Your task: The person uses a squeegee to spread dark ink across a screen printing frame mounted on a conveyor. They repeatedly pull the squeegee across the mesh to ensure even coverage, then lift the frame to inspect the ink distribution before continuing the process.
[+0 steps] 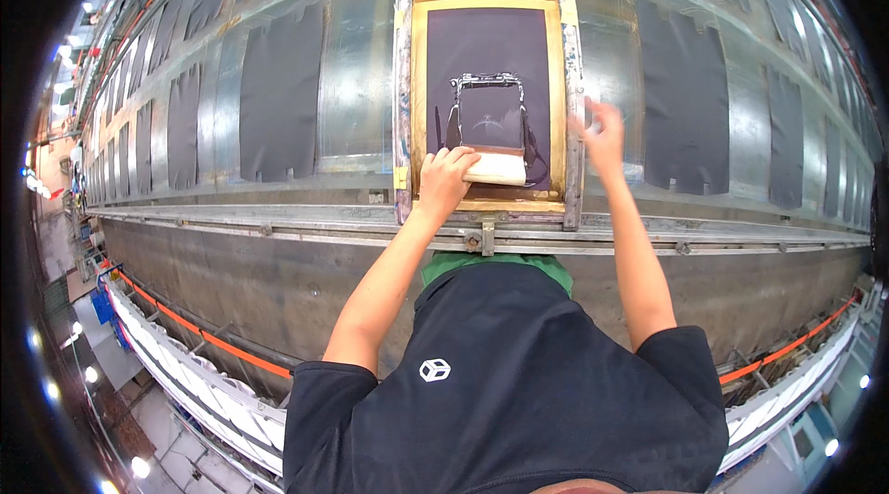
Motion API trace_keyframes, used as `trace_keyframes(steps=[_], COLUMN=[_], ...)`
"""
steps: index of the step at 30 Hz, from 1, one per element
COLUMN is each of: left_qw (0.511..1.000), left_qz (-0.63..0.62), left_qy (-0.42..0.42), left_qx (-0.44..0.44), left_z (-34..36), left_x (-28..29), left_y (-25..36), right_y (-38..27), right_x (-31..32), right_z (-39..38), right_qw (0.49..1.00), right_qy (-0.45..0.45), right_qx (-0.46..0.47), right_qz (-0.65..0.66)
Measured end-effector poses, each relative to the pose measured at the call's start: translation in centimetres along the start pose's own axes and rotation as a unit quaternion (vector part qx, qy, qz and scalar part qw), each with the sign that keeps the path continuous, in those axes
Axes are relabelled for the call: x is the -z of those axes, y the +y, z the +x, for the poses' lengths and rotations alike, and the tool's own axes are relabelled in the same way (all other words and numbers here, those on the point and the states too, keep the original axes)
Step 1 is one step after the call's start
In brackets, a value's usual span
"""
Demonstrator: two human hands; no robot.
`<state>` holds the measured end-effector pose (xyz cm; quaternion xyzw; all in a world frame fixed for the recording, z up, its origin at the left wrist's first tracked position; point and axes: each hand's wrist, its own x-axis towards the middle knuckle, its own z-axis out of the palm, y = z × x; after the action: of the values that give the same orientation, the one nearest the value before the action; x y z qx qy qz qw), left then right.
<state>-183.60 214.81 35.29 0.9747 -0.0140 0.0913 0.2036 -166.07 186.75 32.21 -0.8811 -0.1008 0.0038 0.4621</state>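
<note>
A screen-printing frame (pixel 572 40) with a yellow inner border lies on the long table in front of me. Dark ink (pixel 537 161) is smeared over the lower part of its dark mesh (pixel 486 36). Near the frame's close edge my left hand (pixel 446 177) is closed round the left end of a squeegee (pixel 500 168), whose pale handle rests across the mesh. My right hand (pixel 600 133) is raised beside the frame's right side, slightly blurred, fingers apart and holding nothing.
Dark fabric pieces (pixel 282 96) lie flat on the table to the left, and more dark pieces (pixel 685 105) to the right. A metal rail (pixel 352 227) runs along the near table edge, with a clamp (pixel 487 237) at the frame. Orange strips (pixel 222 343) run behind me on both sides.
</note>
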Motion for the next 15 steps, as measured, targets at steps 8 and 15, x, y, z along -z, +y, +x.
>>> trace_keyframes(steps=[8, 15], left_qw=[1.0, 0.997], left_qz=[-0.026, -0.055], left_qy=[0.006, 0.025], left_qx=[0.001, 0.038], left_z=[-2.1, -5.6], left_x=[0.4, 4.6], left_y=[0.6, -4.0], right_y=[2.8, -8.3], right_x=[-2.0, -5.9], right_z=[7.2, 6.6], right_qw=[0.988, 0.991], right_qy=[0.064, 0.093], right_qx=[-0.124, -0.093], right_qz=[0.063, 0.029])
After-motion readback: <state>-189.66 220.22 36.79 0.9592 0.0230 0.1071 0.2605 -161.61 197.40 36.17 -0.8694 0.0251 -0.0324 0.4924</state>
